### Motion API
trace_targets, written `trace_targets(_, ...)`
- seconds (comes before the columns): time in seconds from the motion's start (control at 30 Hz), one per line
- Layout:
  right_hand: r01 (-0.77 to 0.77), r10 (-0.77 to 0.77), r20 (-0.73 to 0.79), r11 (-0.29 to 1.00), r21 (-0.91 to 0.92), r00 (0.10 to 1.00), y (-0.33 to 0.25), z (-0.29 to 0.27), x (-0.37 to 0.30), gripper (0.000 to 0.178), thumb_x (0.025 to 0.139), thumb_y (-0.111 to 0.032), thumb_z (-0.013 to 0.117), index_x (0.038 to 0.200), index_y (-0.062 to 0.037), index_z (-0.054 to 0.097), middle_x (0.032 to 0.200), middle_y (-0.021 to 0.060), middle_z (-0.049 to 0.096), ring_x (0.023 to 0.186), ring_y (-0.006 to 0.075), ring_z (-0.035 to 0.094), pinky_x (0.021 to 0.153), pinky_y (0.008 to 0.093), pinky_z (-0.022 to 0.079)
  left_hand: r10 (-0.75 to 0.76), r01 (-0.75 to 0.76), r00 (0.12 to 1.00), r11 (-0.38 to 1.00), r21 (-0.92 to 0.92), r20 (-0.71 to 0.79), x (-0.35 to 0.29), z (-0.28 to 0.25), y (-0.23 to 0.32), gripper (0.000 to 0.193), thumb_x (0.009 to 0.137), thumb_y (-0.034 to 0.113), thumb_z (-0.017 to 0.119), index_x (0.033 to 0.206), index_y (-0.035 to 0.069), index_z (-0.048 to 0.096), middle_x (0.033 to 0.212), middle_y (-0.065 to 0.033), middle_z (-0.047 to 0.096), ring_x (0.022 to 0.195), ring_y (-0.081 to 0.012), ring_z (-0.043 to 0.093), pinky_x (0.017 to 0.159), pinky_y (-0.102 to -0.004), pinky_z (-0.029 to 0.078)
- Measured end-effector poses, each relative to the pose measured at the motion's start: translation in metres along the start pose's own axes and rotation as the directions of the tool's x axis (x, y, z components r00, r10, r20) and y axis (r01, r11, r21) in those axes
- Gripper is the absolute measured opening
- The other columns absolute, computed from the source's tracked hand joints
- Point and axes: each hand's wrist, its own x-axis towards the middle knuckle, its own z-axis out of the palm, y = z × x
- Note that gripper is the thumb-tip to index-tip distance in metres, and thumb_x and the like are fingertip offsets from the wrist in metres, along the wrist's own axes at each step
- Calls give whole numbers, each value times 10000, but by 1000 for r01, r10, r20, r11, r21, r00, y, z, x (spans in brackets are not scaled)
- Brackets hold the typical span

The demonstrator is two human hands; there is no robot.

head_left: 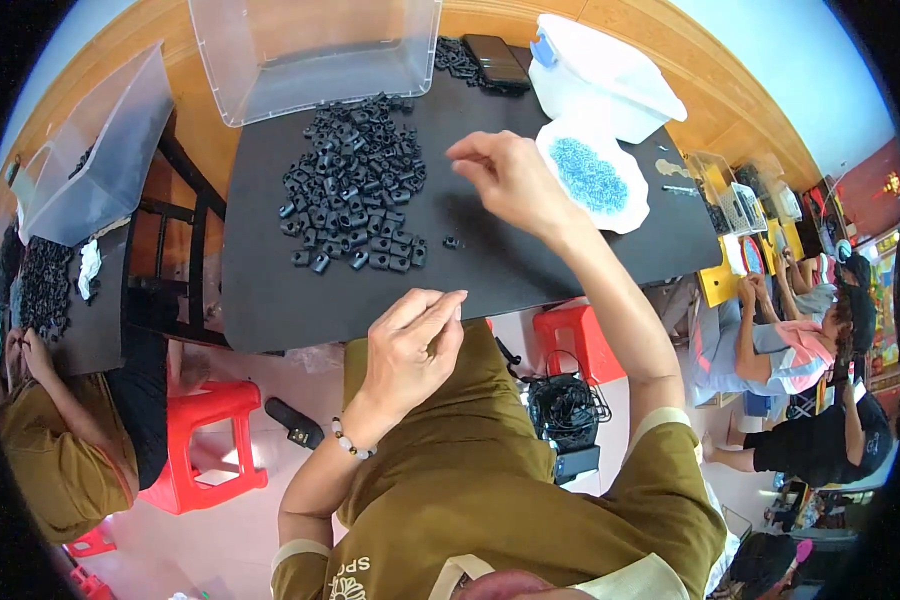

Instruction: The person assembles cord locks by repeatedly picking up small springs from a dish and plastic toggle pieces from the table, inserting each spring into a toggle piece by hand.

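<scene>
Black parts (355, 190) lie apart, left of your right hand (515, 185) and farther than your left hand (410, 350). Your fingers (454, 297) nearly meet; I can't tell if they hold anything.

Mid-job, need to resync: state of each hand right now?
Left hand: closed in a pinch; cannot tell whether it holds something tiny.
Right hand: loosely curled; open or closed cannot be told.

Remotely, I see a dark table (290, 305) bearing a heap of small black parts (355, 190); behind the heap, a clear bin (320, 65); to the heap's right, a phone (497, 62), white tub (615, 85) and white dish (637, 203) of blue beads (588, 175).
</scene>
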Motion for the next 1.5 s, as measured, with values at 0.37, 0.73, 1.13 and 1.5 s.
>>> trace_targets(0.37, 157, -138, 106, 967, -198, 985, 4, 34, 21, 173, 847, -84, 677, 1015, -52, 699, 899, 124, 708, 932, 336, 617, 847, 427, 497, -29, 28, 999, 999, 23, 25, -4, -3, 3, 217, 824, -40, 693, 1029, 12, 742, 891, -110, 694, 760, -217, 676, 687, -301, 540)
trace_targets(0.73, 64, -48, 131, 991, -118, 990, 5, 21, 10, 175, 809, -110, 742, 926, -10, 659, 878, 134, 704, 876, 325, 640, 809, 423, 504, 18, -18, 1000, 1000, -2, 13, -2, -2, 2, 228, 805, -50, 698, 1028, -3, 712, 866, -110, 661, 722, -244, 643, 643, -333, 534)
trace_targets(1.13, -27, 19, 126, 998, 58, 992, -5, 7, -22, 146, 824, -105, 717, 918, -7, 662, 812, 147, 713, 834, 336, 655, 796, 429, 507, -23, 23, 1000, 999, -38, 5, -3, -4, 6, 227, 804, -66, 686, 1019, -4, 727, 877, -109, 674, 728, -217, 660, 650, -312, 537)
trace_targets(1.5, 123, -119, 106, 992, -32, 987, -31, 5, -38, 260, 824, -103, 734, 1072, -35, 699, 1001, 132, 684, 989, 319, 580, 878, 399, 478, -160, 160, 987, 987, -27, 8, -5, -26, 18, 214, 834, -43, 688, 1039, -6, 734, 881, -115, 692, 726, -197, 680, 661, -284, 536)
